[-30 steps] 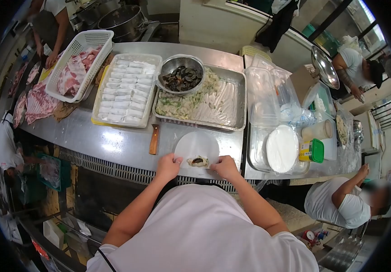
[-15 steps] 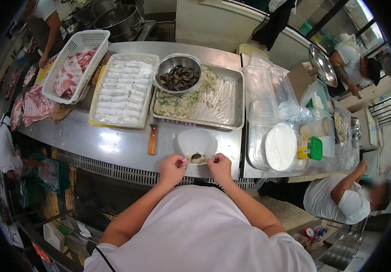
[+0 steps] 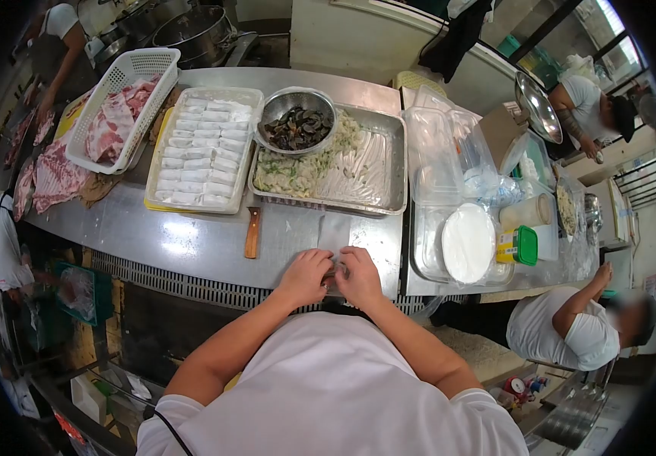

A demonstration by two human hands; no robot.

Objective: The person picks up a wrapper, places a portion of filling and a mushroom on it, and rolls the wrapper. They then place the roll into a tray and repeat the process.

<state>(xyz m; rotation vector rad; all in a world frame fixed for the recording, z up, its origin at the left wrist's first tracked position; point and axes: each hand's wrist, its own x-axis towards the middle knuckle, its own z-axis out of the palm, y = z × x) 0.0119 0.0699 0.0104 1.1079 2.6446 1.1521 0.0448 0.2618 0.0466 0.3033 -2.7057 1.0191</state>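
Observation:
A thin, pale round wrapper lies on the steel table, its sides folded inward into a narrow strip. My left hand and my right hand are close together at its near end, fingers closed on the wrapper. The filling is hidden under my fingers. A wooden-handled knife lies left of my hands. Beyond them is a metal tray of pale green-flecked filling, with a steel bowl of dark pieces standing on it. To its left, a white tray holds rows of wrapped white rolls.
A white basket of raw meat stands at the back left. On the right are clear plastic containers, a stack of white round sheets and a green-lidded tub. Co-workers stand at the left, far right and near right.
My hands have moved together, and the wrapper's sides are now folded inward over the filling. At the far left, a co-worker's arm has shifted left, away from the basket.

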